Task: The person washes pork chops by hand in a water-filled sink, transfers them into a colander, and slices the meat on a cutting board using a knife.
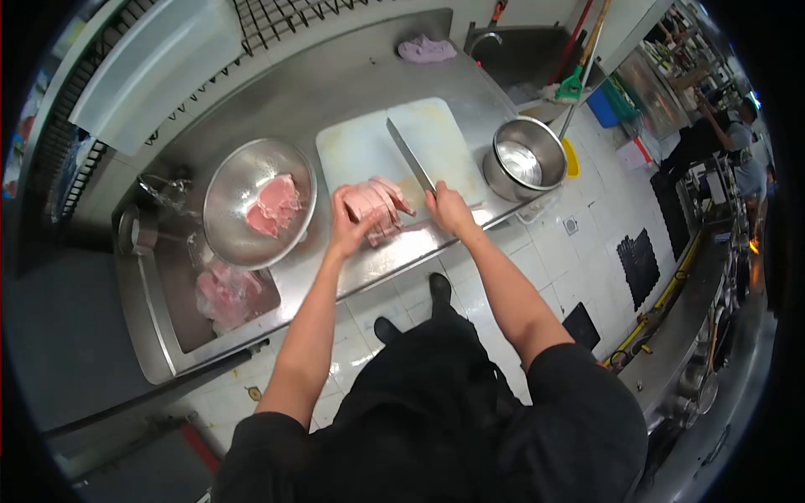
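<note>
My right hand (451,210) is closed round the handle of a long kitchen knife (407,151), whose blade points away over the white cutting board (352,151). Under my left hand (348,225) lies a piece of raw meat (373,201), pale pink with slices parting at its right side. The fingers of that hand are wrapped over its left end, at the board's near edge. To the left, a large steel bowl (222,210) holds several slices of raw meat (275,205). The blade is apart from the meat.
Two nested steel pots (495,178) stand right of the board. A sink (172,293) at the left contains bagged meat (226,293). A purple cloth (426,49) lies at the back. A green broom (570,84) leans at the right; a person (713,134) stands far off.
</note>
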A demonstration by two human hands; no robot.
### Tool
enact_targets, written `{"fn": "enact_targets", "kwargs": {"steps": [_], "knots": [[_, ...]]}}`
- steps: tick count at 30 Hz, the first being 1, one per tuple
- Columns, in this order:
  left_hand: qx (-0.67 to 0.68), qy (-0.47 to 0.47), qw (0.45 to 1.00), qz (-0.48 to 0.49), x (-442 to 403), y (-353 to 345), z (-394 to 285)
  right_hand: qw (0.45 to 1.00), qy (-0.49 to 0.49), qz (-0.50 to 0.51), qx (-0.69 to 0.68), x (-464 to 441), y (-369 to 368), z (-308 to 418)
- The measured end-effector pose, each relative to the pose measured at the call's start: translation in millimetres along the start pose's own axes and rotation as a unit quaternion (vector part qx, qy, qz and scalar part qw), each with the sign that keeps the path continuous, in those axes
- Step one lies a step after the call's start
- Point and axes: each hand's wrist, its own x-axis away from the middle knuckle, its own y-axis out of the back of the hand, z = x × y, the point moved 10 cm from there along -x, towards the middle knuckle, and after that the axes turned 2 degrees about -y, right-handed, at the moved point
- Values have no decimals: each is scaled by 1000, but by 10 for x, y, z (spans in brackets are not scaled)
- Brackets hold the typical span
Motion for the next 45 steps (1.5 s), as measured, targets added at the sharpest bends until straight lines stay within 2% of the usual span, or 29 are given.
{"fn": "enact_targets", "kwargs": {"steps": [1,2,3,5,9,11,12,14,15,17,18,20,22,24,27,34,37,42,45], "knots": [[-117,-57,991,19,26,-20,-109,999,27,28,0,7,-21,79],[-168,8,985,48,57,-23,-136,998,57,30,-22,-26,-4,168],[-174,9,984,42,47,-8,-187,997,64,32,-26,-74,3,212],[-234,-24,970,59,47,-50,-317,995,-4,89,-34,-150,-97,127],[-274,-25,959,64,93,-90,-409,995,-1,89,-39,-208,106,117],[-305,10,952,11,25,-73,-556,988,35,120,-86,-7,308,263],[-309,18,951,17,16,-133,-580,987,29,127,-93,139,381,288],[-364,-71,926,70,-2,-375,-745,980,73,79,-165,464,615,482],[-365,-67,926,70,13,-390,-651,980,72,84,-167,585,622,511],[-334,-106,935,-56,109,-173,-610,980,52,109,-159,809,545,538],[-322,-97,938,-77,101,-127,-592,980,50,110,-161,887,507,557],[-342,-90,933,-69,78,-138,-576,985,85,75,-128,1005,474,645],[-357,-81,928,-63,80,-182,-586,985,87,85,-120,1032,348,690],[-354,-56,927,-113,114,-156,-606,987,98,94,-89,1061,238,777],[-330,-26,934,-136,153,-156,-610,987,78,115,-85,1092,154,824],[-320,9,940,-116,162,-271,-538,988,44,141,-40,1314,64,818],[-326,32,934,-141,182,-272,-556,991,25,132,-28,1401,57,788],[-338,39,931,-133,205,-272,-500,981,10,193,-29,1281,-100,821],[-343,16,931,-125,182,-296,-532,985,42,158,-61,993,-70,913]]}}
